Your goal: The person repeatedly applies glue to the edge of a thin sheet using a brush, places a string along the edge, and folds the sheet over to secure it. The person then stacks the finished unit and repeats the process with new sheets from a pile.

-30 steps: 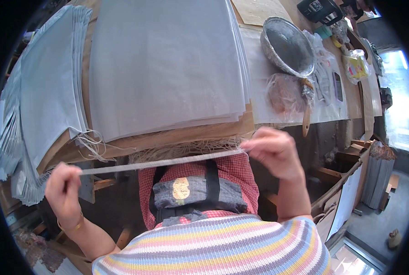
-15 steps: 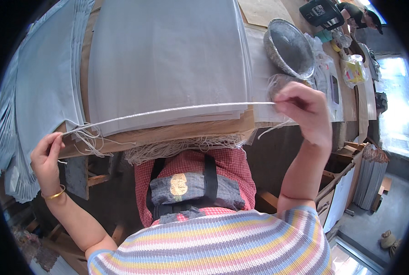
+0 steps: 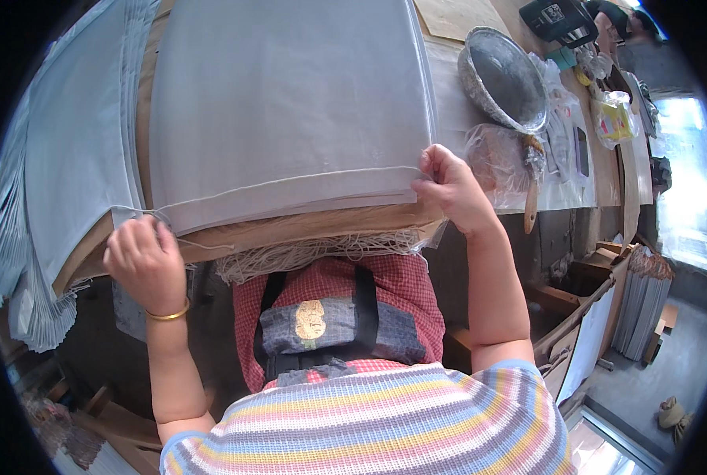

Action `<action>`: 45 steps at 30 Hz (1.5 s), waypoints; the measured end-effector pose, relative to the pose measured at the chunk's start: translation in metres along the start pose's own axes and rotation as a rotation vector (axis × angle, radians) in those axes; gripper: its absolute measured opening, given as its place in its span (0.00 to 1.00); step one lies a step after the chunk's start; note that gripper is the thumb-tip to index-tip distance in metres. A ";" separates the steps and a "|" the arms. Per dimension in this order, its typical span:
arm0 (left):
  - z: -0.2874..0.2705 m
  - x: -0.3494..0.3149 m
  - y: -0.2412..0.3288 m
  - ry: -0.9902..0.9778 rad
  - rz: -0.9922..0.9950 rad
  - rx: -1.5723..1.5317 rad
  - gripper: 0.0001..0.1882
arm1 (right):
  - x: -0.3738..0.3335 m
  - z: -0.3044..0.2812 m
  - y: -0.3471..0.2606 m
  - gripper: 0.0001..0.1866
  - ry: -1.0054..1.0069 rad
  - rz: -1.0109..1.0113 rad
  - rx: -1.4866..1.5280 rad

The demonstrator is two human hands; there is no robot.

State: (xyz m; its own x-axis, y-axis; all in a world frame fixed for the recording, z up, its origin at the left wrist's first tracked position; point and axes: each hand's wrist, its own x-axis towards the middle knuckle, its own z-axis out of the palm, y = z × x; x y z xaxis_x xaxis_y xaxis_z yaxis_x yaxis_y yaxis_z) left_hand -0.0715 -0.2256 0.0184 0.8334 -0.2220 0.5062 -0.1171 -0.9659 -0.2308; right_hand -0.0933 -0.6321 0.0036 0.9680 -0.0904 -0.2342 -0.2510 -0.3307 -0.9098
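Note:
A thin white string [image 3: 290, 180] runs across the near part of a stack of pale grey sheets [image 3: 290, 95], slightly slack and bowed. My right hand [image 3: 454, 190] pinches it at the stack's right edge. My left hand [image 3: 149, 257], with a gold bangle at the wrist, is back-up at the table edge by the left corner; its curled fingers are on the string, though the fingertips are partly hidden. A loose end of string lies along the brown edge just right of that hand. Below the edge hangs a bundle of white strings [image 3: 322, 253].
Another sheet stack [image 3: 76, 134] lies at left, its ends drooping over the edge. To the right are a round grey basin [image 3: 508, 79], a wooden-handled brush [image 3: 532, 178] and plastic bags [image 3: 500, 158]. A dark bin [image 3: 559, 22] and another person are at far right.
Both hands have come inward; the right moved left to the stack's edge, the left moved right. The string, taut and raised before, now lies lower over the sheets. The brush has come into view.

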 end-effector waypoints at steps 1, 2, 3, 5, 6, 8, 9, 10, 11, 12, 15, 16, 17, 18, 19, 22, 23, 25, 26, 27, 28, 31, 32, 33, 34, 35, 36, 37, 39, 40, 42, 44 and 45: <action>0.002 -0.005 0.001 -0.047 0.066 -0.163 0.07 | 0.000 -0.004 -0.003 0.13 -0.120 0.081 0.239; 0.007 -0.009 0.004 -0.060 0.105 -0.283 0.07 | 0.001 -0.002 -0.004 0.15 -0.106 0.069 0.263; 0.014 -0.012 0.007 -0.073 0.143 -0.405 0.07 | 0.000 0.001 -0.005 0.16 -0.094 0.058 0.286; 0.019 -0.007 0.016 -0.079 0.185 -0.595 0.09 | -0.002 0.009 -0.001 0.17 0.026 0.010 0.183; 0.017 -0.001 0.018 -0.074 0.187 -0.650 0.11 | -0.002 0.016 0.002 0.17 0.125 -0.037 0.015; 0.020 0.007 0.014 -0.086 0.240 -0.749 0.17 | -0.004 0.026 0.005 0.17 0.337 -0.134 -0.322; 0.019 0.011 0.012 -0.124 0.295 -0.772 0.18 | -0.002 0.033 0.002 0.16 0.481 -0.368 -0.424; 0.019 0.015 0.009 -0.163 0.350 -0.795 0.19 | -0.002 0.033 0.005 0.15 0.373 -0.252 -0.207; 0.023 0.014 0.011 -0.175 0.332 -0.836 0.20 | -0.006 0.024 0.006 0.15 0.266 -0.127 -0.010; 0.024 0.011 0.010 -0.173 0.322 -0.828 0.19 | -0.008 0.019 0.005 0.14 0.159 0.000 0.185; 0.028 0.008 0.008 -0.182 0.294 -0.829 0.17 | -0.005 0.013 -0.006 0.13 0.041 0.031 0.295; 0.028 0.007 0.009 -0.178 0.293 -0.820 0.17 | -0.004 0.014 -0.008 0.13 0.034 0.014 0.276; 0.028 0.006 0.008 -0.175 0.290 -0.802 0.16 | -0.002 0.018 -0.006 0.13 0.080 0.001 0.266; 0.028 0.006 0.008 -0.171 0.286 -0.784 0.16 | -0.002 0.021 -0.002 0.13 0.167 -0.049 0.102; 0.030 0.006 0.011 -0.169 0.287 -0.788 0.15 | -0.003 0.023 0.001 0.13 0.252 -0.098 -0.063; 0.028 0.006 0.012 -0.171 0.295 -0.744 0.15 | -0.003 0.037 -0.003 0.15 0.458 -0.445 -0.366; 0.026 0.008 0.012 -0.173 0.313 -0.723 0.16 | -0.003 0.035 -0.010 0.15 0.470 -0.636 -0.516; 0.021 0.010 0.010 -0.165 0.336 -0.659 0.20 | 0.000 0.028 -0.004 0.14 0.248 -0.869 -0.620; 0.020 0.012 0.008 -0.161 0.359 -0.667 0.21 | 0.002 0.028 -0.005 0.12 0.196 -0.835 -0.580; 0.019 0.016 0.006 -0.157 0.384 -0.675 0.22 | 0.005 0.028 -0.008 0.11 0.145 -0.800 -0.540; 0.017 0.018 0.003 -0.152 0.408 -0.683 0.22 | 0.008 0.029 -0.009 0.09 0.095 -0.765 -0.500; 0.013 0.024 0.000 -0.187 0.412 -0.731 0.21 | 0.011 0.028 -0.014 0.05 0.094 -0.483 -0.242; 0.015 0.024 -0.002 -0.149 0.441 -0.710 0.20 | 0.011 0.028 -0.016 0.04 0.096 -0.404 -0.191; 0.017 0.024 -0.004 -0.111 0.470 -0.688 0.19 | 0.014 0.027 -0.015 0.04 0.074 -0.414 -0.172; 0.020 0.024 -0.005 -0.073 0.499 -0.666 0.18 | 0.015 0.027 -0.015 0.04 0.067 -0.390 -0.148; 0.022 0.025 -0.001 -0.001 0.461 -0.778 0.11 | 0.016 0.027 -0.014 0.04 0.063 -0.363 -0.129; 0.024 0.027 -0.003 -0.055 0.376 -0.880 0.09 | 0.016 0.026 -0.013 0.05 0.058 -0.335 -0.110; 0.026 0.028 -0.007 -0.111 0.289 -0.980 0.07 | 0.018 0.024 -0.014 0.05 0.057 -0.269 -0.125; 0.028 0.034 -0.009 -0.311 0.044 -1.178 0.04 | 0.020 0.022 -0.015 0.05 0.054 -0.122 -0.156; 0.029 0.038 -0.008 -0.406 -0.093 -1.137 0.04 | 0.022 0.025 -0.017 0.06 0.095 -0.151 -0.230; 0.039 0.039 -0.005 -0.465 -0.067 -0.999 0.06 | 0.029 0.036 -0.021 0.07 0.171 -0.218 -0.369; 0.048 0.030 0.007 -0.364 0.008 -0.781 0.07 | 0.034 0.043 -0.009 0.07 0.234 -0.351 -0.569; 0.050 0.029 0.012 -0.314 0.045 -0.674 0.07 | 0.035 0.047 -0.005 0.07 0.281 -0.418 -0.659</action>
State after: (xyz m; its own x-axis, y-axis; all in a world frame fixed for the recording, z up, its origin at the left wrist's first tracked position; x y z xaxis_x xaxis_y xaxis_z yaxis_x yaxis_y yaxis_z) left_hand -0.0221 -0.2368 -0.0113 0.9231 -0.3127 0.2239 -0.3769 -0.8513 0.3650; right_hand -0.0579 -0.5897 -0.0165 0.9668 -0.0408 0.2524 0.0928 -0.8640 -0.4949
